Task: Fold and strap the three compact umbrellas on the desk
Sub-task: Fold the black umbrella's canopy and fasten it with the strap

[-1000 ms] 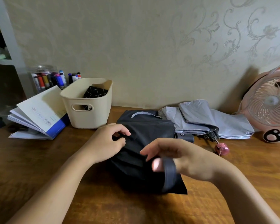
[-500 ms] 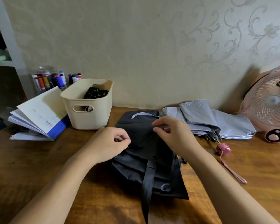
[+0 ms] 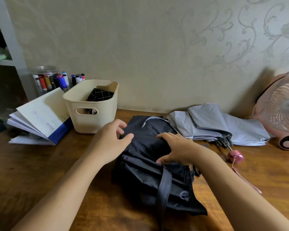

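**While both hands are on the dark umbrella, its strap lies loose**

Though the view is wide, the far left is poor: the shelf (image 3: 0, 62) is cut by the frame edge and its contents are a blur. The marker jar (image 3: 47, 79) is half hidden behind a fanned-open booklet (image 3: 40, 114). The cream bin (image 3: 92, 114) holds a black checked item (image 3: 100, 95); the bin wall covers most of it, so I can't tell what it is.

Left hand (image 3: 110, 140): on the left edge of the dark umbrella (image 3: 148, 172), fingers loosely curled, thumb tip on the cloth. The fingertips are hidden, so I can't say whether it pinches a fold.

Right hand (image 3: 175, 149): palm down across the bundle, fingers curved over the top and thumb tucked against the near side, grasping the gathered cloth.

Dark umbrella: middle of the desk (image 3: 32, 172), lying away from the camera, canopy bunched in loose pleats, near corner splayed flat. Its strap (image 3: 163, 189) runs from under the right thumb toward the camera, unfastened; its end is lost in shadow at the desk edge. The handle is not visible.

Just right, touching the dark canopy, a grey umbrella (image 3: 215, 125) lies unrolled in flat folds, rib tips exposed, pink handle (image 3: 235, 156) and cord (image 3: 245, 179) pointing toward the camera. A pink fan (image 3: 280, 110) is cut off at the right edge.
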